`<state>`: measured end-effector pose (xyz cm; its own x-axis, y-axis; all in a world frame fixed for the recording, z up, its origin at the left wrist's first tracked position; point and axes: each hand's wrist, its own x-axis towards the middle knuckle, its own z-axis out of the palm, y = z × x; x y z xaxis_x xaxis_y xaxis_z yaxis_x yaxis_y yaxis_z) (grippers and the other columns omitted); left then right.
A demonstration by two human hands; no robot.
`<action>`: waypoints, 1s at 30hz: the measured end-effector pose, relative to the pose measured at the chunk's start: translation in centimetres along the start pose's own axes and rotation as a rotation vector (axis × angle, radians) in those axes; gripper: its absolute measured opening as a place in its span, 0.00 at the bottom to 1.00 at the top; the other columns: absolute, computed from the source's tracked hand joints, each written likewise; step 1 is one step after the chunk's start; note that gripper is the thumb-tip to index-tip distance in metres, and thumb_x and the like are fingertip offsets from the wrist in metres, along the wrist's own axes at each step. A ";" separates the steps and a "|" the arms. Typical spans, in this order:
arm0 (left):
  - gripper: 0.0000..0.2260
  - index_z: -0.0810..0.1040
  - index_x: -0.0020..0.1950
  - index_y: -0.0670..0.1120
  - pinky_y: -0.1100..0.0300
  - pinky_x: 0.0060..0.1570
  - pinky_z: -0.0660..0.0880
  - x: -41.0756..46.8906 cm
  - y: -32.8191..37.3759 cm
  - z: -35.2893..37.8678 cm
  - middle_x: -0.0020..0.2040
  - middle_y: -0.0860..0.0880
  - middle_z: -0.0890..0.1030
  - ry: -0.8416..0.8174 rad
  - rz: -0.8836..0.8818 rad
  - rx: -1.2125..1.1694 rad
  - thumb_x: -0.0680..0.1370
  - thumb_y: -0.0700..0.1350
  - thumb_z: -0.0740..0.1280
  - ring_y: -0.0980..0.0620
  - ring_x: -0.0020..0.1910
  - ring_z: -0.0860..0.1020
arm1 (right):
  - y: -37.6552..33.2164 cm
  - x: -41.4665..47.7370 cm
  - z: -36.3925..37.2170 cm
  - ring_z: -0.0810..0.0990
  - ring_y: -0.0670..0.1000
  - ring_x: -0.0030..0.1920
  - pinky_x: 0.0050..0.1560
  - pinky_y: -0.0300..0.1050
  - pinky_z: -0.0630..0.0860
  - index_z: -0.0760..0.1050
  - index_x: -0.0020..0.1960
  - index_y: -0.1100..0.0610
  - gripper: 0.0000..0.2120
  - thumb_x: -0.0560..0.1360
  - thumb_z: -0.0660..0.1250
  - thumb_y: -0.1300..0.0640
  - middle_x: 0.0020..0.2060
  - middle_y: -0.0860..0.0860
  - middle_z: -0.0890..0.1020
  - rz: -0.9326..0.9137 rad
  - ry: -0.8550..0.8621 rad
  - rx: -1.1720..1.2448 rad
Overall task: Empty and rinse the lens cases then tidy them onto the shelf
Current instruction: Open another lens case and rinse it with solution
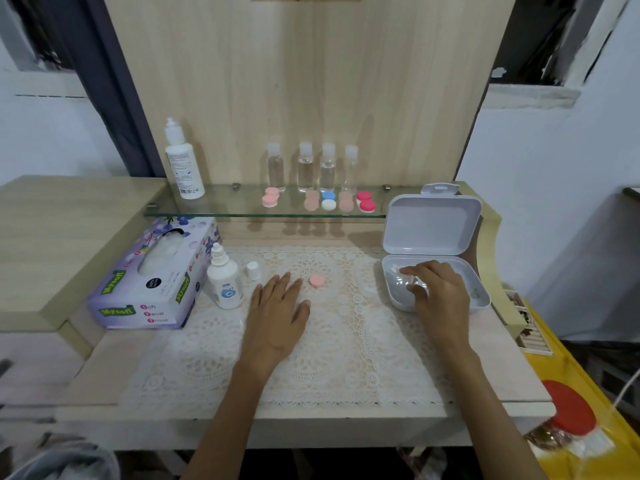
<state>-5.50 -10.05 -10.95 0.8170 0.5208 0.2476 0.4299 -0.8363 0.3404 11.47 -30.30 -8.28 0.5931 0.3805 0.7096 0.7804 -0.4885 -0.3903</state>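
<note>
Lace mat (pixel 332 358) over desk (pixel 104 375); glass shelf (pixel 242 209) behind

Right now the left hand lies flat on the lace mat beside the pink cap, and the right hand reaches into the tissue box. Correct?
Not quite. In the head view the right hand reaches into the open white box, not the tissue box, which sits far left. The left hand does lie flat on the lace mat beside the pink cap.
</note>
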 end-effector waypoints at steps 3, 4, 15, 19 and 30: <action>0.37 0.60 0.76 0.50 0.54 0.74 0.43 0.0 -0.1 0.1 0.77 0.50 0.56 0.012 0.004 -0.019 0.72 0.64 0.37 0.51 0.77 0.51 | -0.6 0.2 -0.1 0.79 0.55 0.44 0.42 0.54 0.75 0.82 0.48 0.55 0.14 0.66 0.75 0.67 0.44 0.50 0.83 0.085 0.002 0.043; 0.37 0.60 0.76 0.50 0.54 0.74 0.43 -0.1 -0.1 0.1 0.78 0.50 0.56 0.015 0.004 -0.029 0.72 0.64 0.37 0.51 0.77 0.51 | -0.9 0.2 -0.2 0.78 0.53 0.44 0.44 0.54 0.75 0.81 0.49 0.54 0.12 0.68 0.75 0.64 0.45 0.49 0.83 0.138 0.001 0.082; 0.27 0.70 0.70 0.53 0.52 0.73 0.52 -0.1 -0.5 -0.2 0.75 0.53 0.63 0.100 0.042 -0.204 0.73 0.62 0.56 0.53 0.75 0.56 | -7.6 -0.7 2.5 0.76 0.42 0.42 0.44 0.36 0.72 0.80 0.51 0.52 0.09 0.72 0.72 0.59 0.43 0.43 0.81 0.287 -0.262 0.592; 0.24 0.76 0.62 0.56 0.47 0.71 0.56 0.0 -0.3 -0.4 0.69 0.56 0.70 0.166 0.092 -0.252 0.70 0.63 0.60 0.54 0.73 0.61 | -8.8 -1.8 4.4 0.77 0.48 0.45 0.46 0.48 0.74 0.80 0.48 0.47 0.06 0.71 0.70 0.54 0.41 0.41 0.82 0.281 -0.409 0.614; 0.16 0.80 0.49 0.56 0.44 0.69 0.59 0.0 -0.5 -0.1 0.65 0.56 0.74 0.191 0.062 -0.279 0.68 0.59 0.61 0.53 0.71 0.64 | -8.8 -2.2 5.6 0.72 0.48 0.51 0.53 0.52 0.69 0.81 0.50 0.50 0.07 0.72 0.71 0.53 0.47 0.44 0.78 0.196 -0.433 0.339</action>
<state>-5.77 -9.66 -11.07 0.7400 0.5152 0.4324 0.2382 -0.8019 0.5479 4.40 -22.42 -9.65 0.7043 0.6295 0.3282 0.6251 -0.3307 -0.7071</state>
